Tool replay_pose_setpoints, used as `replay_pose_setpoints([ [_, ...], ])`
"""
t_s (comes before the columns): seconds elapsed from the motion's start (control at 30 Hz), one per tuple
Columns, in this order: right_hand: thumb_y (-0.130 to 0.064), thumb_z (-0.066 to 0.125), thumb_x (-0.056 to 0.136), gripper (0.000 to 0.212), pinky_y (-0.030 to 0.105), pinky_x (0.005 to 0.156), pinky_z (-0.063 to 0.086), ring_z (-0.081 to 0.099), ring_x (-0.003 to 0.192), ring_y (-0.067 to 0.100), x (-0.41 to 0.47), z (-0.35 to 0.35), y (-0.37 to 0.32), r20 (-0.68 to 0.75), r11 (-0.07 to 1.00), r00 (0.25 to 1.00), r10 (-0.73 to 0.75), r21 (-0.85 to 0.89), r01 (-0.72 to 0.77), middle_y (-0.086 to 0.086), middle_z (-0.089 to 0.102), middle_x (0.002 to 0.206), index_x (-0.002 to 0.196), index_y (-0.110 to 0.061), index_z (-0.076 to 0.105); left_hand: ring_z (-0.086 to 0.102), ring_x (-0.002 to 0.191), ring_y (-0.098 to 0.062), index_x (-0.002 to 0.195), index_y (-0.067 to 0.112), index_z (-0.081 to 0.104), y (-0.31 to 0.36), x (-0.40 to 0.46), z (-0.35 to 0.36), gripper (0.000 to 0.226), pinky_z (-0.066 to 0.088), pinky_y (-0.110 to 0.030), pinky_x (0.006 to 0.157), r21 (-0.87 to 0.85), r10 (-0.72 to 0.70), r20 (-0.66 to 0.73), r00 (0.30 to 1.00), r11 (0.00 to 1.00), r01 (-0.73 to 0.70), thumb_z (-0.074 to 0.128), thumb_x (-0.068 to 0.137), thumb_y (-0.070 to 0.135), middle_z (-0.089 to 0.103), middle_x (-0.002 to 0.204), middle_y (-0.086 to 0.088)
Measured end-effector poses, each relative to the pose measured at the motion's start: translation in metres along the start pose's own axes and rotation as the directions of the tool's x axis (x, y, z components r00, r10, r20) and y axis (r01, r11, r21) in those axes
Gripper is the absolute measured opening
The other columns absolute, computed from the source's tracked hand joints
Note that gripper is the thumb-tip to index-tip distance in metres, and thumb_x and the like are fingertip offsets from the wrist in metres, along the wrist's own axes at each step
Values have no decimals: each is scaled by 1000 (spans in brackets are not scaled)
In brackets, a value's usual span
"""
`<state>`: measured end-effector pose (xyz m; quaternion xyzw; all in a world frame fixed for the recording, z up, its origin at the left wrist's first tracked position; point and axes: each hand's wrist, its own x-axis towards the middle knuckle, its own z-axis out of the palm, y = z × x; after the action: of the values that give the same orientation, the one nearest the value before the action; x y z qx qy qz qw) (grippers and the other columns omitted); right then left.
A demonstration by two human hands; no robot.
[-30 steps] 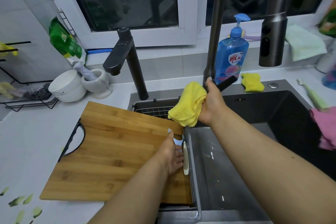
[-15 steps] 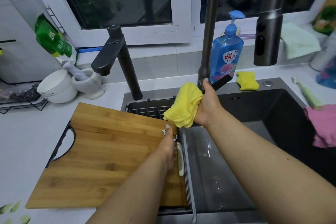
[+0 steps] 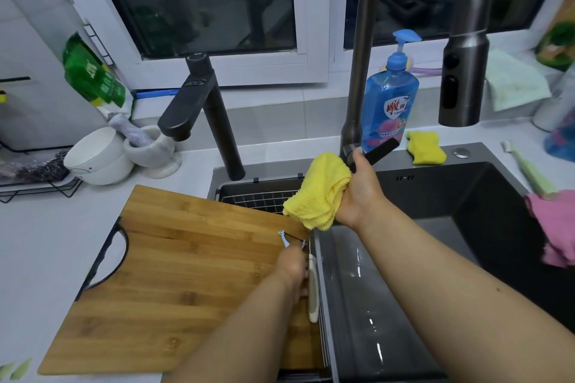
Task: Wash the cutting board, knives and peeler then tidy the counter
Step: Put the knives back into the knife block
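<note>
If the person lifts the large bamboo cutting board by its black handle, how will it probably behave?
The bamboo cutting board looks thick and rigid, so it should stay flat, not bend. It is broad, so probably rather heavy for one hand. Its right edge overhangs the dark sink, and the left hand holds a blue peeler on it, so tilting may slide the peeler off.
</note>
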<state>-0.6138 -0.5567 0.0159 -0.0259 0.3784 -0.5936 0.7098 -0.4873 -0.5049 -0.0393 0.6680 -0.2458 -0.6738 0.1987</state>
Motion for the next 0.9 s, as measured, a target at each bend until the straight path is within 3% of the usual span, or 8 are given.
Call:
replay_pose_setpoints([
  [0.07,-67,44,86,70,49,94,48,61,109,35,0,0,0,-4,1000,1000,3,13,-3,18,65,117,125,-11,58,54,79,-23,87,9,57,-4,-1,-2,26,45,-32,65,-17,11,1,1000,1000,-11,35,99,16,58,87,-9],
  [0.17,-67,44,86,70,49,93,48,61,108,35,0,0,1,-7,999,1000,13,34,-13,18,65,116,125,-11,59,56,89,-27,95,4,58,-10,-3,-7,21,45,-34,76,-53,17,52,999,998,-14,37,97,4,55,89,-10],
  [0.3,-70,40,86,74,50,95,46,60,109,36,0,3,3,-22,998,1000,2,62,-1,21,65,115,123,-9,59,56,76,-16,89,6,58,-13,-5,-12,22,47,-22,60,-14,23,87,996,1000,-22,41,96,-7,60,85,-7],
  [0.43,-68,37,89,71,51,94,46,60,108,36,-1,8,5,-39,998,999,-2,55,4,21,64,115,123,-9,57,55,78,-19,91,2,58,-12,-5,-24,22,49,-25,62,16,43,86,995,999,-45,40,95,-10,58,88,-12],
  [0.57,-61,35,93,66,52,103,40,57,114,37,-1,16,8,-27,1000,1000,-8,29,9,21,59,124,131,-9,51,57,80,-27,100,-1,62,-4,-12,-56,25,51,-36,67,-77,85,61,995,994,-80,38,96,-4,63,91,-16],
  [0.73,-43,35,97,52,51,98,43,57,111,35,-2,31,25,-42,999,999,9,-40,-11,19,60,124,126,-5,56,55,72,-23,112,0,60,17,-34,-106,28,50,-29,51,-251,184,-36,982,950,-187,35,100,1,61,88,-15],
  [0.8,-31,38,95,44,50,92,47,57,111,34,-4,38,39,-65,995,997,33,-94,-39,18,59,124,121,-2,58,58,73,-21,114,7,61,27,-47,-119,29,49,-25,43,-245,247,-57,967,936,-253,36,101,3,63,91,-14],
  [0.9,-26,46,96,38,49,83,53,61,108,37,-8,50,63,-73,986,994,84,-139,-93,21,60,123,127,-4,54,63,75,-19,112,16,64,37,-67,-129,28,44,-21,37,-179,333,-65,941,924,-339,40,100,5,68,99,-12],
])
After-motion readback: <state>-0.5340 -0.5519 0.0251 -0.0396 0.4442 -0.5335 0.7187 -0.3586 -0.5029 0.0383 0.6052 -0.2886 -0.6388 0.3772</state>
